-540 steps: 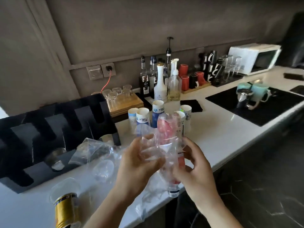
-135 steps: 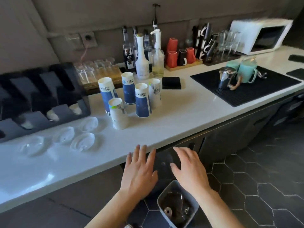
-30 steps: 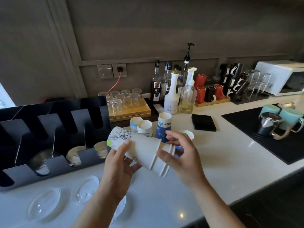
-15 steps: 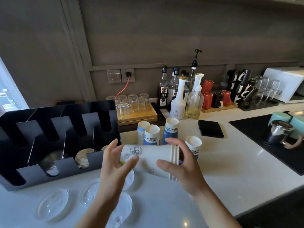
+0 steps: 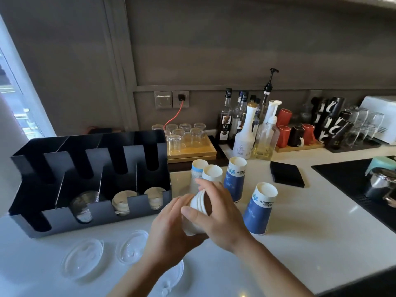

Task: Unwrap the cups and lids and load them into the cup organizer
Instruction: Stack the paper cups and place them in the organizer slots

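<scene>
Both hands hold a stack of white paper cups (image 5: 196,207) above the counter, a little right of the black cup organizer (image 5: 90,185). My left hand (image 5: 169,230) cups the stack from below and my right hand (image 5: 216,213) wraps it from above. The organizer's front slots hold clear and white lids (image 5: 124,201). Three clear dome lids (image 5: 82,257) lie on the white counter in front of it, one partly under my left arm. Blue-and-white cup stacks (image 5: 260,211) stand upside down to the right and behind my hands.
Behind the cups stand glasses on a wooden tray (image 5: 188,144), syrup and pump bottles (image 5: 246,129), and red and black mugs (image 5: 295,131). A black pad (image 5: 286,174) lies on the counter. A black mat with a steel pitcher (image 5: 379,185) is at right, a microwave (image 5: 381,116) beyond.
The white cup stack has swung from lying sideways to end-on toward me, lower between both hands. My view has tilted down and shifted left, nearer the organizer.
</scene>
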Action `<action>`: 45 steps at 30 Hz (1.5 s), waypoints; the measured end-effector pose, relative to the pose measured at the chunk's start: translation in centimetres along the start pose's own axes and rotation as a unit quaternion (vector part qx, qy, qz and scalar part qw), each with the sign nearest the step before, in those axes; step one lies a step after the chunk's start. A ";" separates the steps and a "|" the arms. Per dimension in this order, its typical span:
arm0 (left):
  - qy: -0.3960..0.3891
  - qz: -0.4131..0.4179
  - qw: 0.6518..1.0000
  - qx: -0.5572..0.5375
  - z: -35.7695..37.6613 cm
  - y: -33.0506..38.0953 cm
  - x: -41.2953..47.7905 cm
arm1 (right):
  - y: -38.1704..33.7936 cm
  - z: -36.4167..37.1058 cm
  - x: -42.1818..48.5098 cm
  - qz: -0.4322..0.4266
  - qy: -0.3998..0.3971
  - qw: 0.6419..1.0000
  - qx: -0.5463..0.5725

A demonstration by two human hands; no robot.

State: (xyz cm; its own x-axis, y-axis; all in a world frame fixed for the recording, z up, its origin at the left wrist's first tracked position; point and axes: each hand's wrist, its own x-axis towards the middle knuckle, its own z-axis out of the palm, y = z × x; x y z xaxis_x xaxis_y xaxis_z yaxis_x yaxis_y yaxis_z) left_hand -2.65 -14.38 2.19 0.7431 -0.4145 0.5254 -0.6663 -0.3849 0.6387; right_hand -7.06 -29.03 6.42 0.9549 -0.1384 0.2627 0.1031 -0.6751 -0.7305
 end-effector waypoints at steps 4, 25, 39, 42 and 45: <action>0.006 -0.084 0.996 0.003 -1.9 -2.0 0.4 | -1.7 0.3 3.3 -0.011 -0.081 0.997 -0.003; 0.145 -0.210 0.962 -0.097 -8.8 -7.4 3.6 | 1.3 -0.4 25.6 0.044 -0.286 0.858 -0.425; 0.149 -0.256 0.948 -0.112 -7.0 -7.7 5.1 | 4.6 -0.6 25.9 0.024 -0.254 0.880 -0.400; 0.140 -0.256 0.949 -0.117 -6.9 -7.6 5.0 | 3.4 -4.0 25.2 0.038 -0.164 0.927 -0.336; 0.128 -0.256 0.950 -0.124 -6.8 -7.6 5.0 | 2.1 -7.3 22.8 0.059 -0.042 0.973 -0.220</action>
State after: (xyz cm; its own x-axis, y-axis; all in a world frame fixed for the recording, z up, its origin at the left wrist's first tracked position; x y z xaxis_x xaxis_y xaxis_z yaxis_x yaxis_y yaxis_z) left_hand 6.50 -7.92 3.78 0.9779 0.0023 0.2092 -0.2013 -0.2631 0.9435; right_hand 12.91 -38.94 15.45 0.9743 -0.1860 0.1274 -0.1197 -0.9057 -0.4067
